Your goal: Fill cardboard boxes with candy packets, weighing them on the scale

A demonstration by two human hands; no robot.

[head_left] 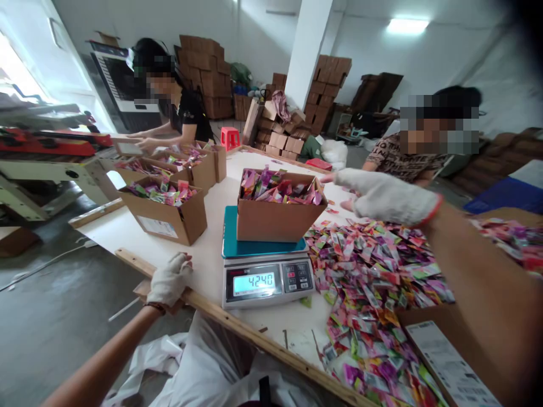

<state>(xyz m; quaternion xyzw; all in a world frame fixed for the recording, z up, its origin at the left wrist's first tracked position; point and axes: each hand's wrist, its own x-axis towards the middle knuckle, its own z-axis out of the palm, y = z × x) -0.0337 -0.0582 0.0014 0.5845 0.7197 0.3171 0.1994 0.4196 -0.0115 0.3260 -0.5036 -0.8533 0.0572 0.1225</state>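
Observation:
A cardboard box (275, 221) filled with small, colourful wrapped packets (278, 189) stands on the teal pan of a digital scale (266, 282), whose lit display reads 4240. My right hand (377, 195), in a white glove with bare fingertips, reaches in from the right with its fingers apart. It hovers beside the box's right rim, above a loose heap of packets (377, 271), and holds nothing. My left hand (169, 280), gloved the same way, is curled over the wooden edge (237, 328) of the white table, left of the scale.
Several filled boxes (169, 212) stand at the table's left side. An open carton with a label (445, 356) lies at the lower right. A co-worker (186, 110) is at the far left, another person (403, 155) across on the right. Stacked cartons (207, 73) fill the back.

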